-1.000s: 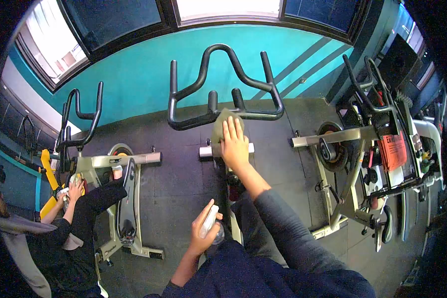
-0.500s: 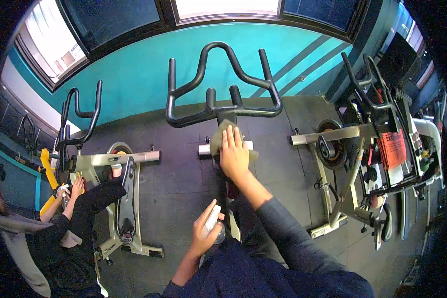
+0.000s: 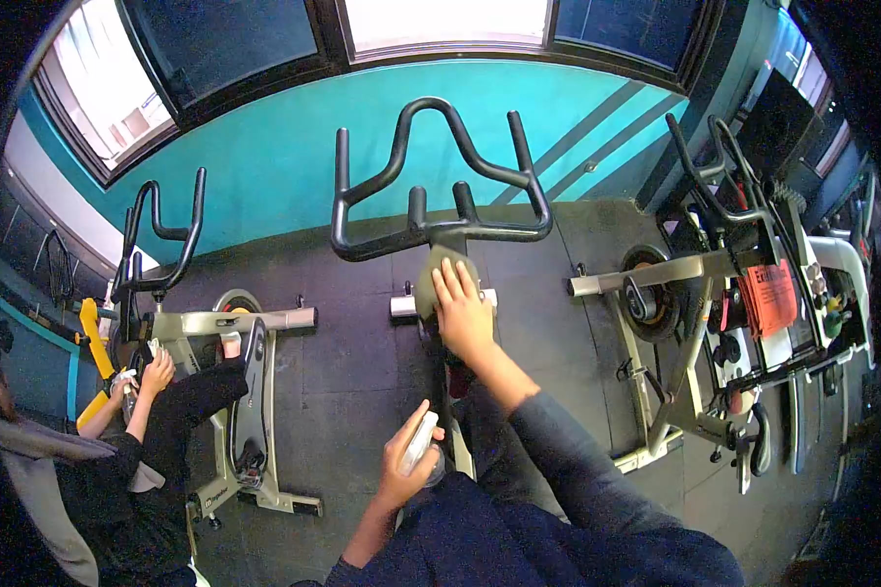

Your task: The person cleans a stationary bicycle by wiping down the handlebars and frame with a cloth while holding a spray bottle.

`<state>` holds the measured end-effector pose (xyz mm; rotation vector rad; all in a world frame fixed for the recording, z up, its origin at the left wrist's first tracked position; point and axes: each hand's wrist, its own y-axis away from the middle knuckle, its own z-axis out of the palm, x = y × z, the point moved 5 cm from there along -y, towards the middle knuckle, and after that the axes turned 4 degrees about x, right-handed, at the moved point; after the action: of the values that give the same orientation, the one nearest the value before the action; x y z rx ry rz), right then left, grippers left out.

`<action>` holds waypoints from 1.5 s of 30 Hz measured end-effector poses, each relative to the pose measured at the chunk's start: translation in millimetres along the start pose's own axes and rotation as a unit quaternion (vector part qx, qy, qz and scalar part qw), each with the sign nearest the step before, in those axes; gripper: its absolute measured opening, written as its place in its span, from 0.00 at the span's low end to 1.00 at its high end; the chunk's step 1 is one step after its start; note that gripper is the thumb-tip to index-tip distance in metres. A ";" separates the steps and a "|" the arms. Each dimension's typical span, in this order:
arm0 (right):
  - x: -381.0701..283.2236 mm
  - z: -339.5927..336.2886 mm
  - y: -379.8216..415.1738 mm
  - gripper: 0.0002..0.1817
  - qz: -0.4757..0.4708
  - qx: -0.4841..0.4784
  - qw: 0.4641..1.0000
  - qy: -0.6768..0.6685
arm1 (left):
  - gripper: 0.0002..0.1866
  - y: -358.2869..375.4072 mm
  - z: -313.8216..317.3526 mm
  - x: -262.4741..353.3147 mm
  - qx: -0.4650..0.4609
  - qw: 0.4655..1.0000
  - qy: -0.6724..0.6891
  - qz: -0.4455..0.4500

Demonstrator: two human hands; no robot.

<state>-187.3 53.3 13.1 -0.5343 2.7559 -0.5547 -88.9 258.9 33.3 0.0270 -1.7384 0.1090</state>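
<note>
My right hand (image 3: 463, 311) presses an olive-green cloth (image 3: 439, 271) flat against the stem of the middle exercise bike, just below its black handlebars (image 3: 431, 181). Fingers are spread over the cloth. My left hand (image 3: 405, 466) is lower, close to my body, wrapped around a white spray bottle (image 3: 421, 441) with its nozzle pointing up towards the bike.
Another person crouches at the left, their hands (image 3: 147, 377) on a second bike (image 3: 235, 338). A third bike (image 3: 715, 284) with a red tag stands at the right. Behind is a teal wall (image 3: 264, 147) under windows; dark rubber floor (image 3: 352, 333) lies between the bikes.
My right hand slid the cloth from the handlebar base down onto the bike's stem. The left hand and bottle stayed about where they were. The other person's hands shifted slightly.
</note>
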 end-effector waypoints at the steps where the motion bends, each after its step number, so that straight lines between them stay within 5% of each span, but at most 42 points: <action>1: -4.2 -4.3 12.3 0.31 -0.008 -0.006 1.000 -0.007 | 0.32 0.6 0.3 -0.9 0.001 1.000 0.003 0.002; 5: -13.3 -19.6 41.6 0.32 -0.008 -0.072 0.996 0.061 | 0.32 2.4 1.7 -5.8 0.001 1.000 0.024 0.000; 7: -7.9 -25.2 46.4 0.31 0.001 -0.120 0.992 -0.044 | 0.32 2.7 -0.2 -3.2 -0.001 1.000 0.012 -0.004; 8: -0.3 -29.1 46.5 0.30 -0.016 -0.068 0.992 -0.101 | 0.32 2.4 -1.4 -3.4 -0.001 1.000 0.002 -0.007; 11: 23.4 -66.5 6.8 0.24 0.171 -0.164 0.903 -0.358 | 0.32 2.2 -7.5 -15.0 0.010 1.000 0.027 0.000; 13: 31.8 -93.1 -30.5 0.23 0.129 0.011 0.907 -0.401 | 0.32 0.2 -11.1 -18.4 0.011 1.000 0.012 0.002; 16: 23.2 -114.2 -85.3 0.24 0.079 0.108 0.920 -0.369 | 0.32 -2.1 -15.1 -21.9 0.022 1.000 -0.013 0.013; 18: 5.7 -97.7 -114.7 0.27 -0.003 0.150 0.974 -0.168 | 0.32 -3.9 -17.7 -25.3 0.035 0.999 -0.020 0.024; 21: -3.9 5.4 -133.0 0.29 -0.017 -0.005 1.000 0.002 | 0.33 -6.4 -18.7 -33.8 0.032 0.999 -0.026 0.004; 23: -12.5 31.8 -129.2 0.28 -0.041 -0.017 0.990 0.131 | 0.32 -7.9 -19.8 -32.6 0.032 0.999 -0.027 -0.029; 28: -9.8 54.7 -158.3 0.19 0.033 0.064 0.993 0.096 | 0.32 -12.2 -21.3 -35.8 0.037 0.997 -0.035 -0.050; 31: -4.5 67.3 -179.7 0.13 0.120 -0.043 0.989 0.079 | 0.32 -17.5 -20.6 -30.4 0.020 0.998 -0.049 -0.040; 36: 6.8 74.9 -192.2 0.11 0.148 -0.019 0.989 0.013 | 0.32 -17.4 -20.8 -25.2 0.002 0.997 -0.050 -0.058; 39: 4.4 59.6 -183.4 0.13 0.117 -0.048 0.991 -0.032 | 0.32 -14.1 -20.3 -23.2 0.003 0.998 -0.038 -0.046; 45: -0.7 50.6 -141.9 0.21 -0.072 0.119 0.990 0.033 | 0.35 0.1 -19.6 -26.6 -0.011 0.998 -0.033 -0.048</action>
<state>-127.2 -84.0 27.6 -0.6696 2.6735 -0.9362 -65.1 259.5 10.4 0.0980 -1.8007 0.0183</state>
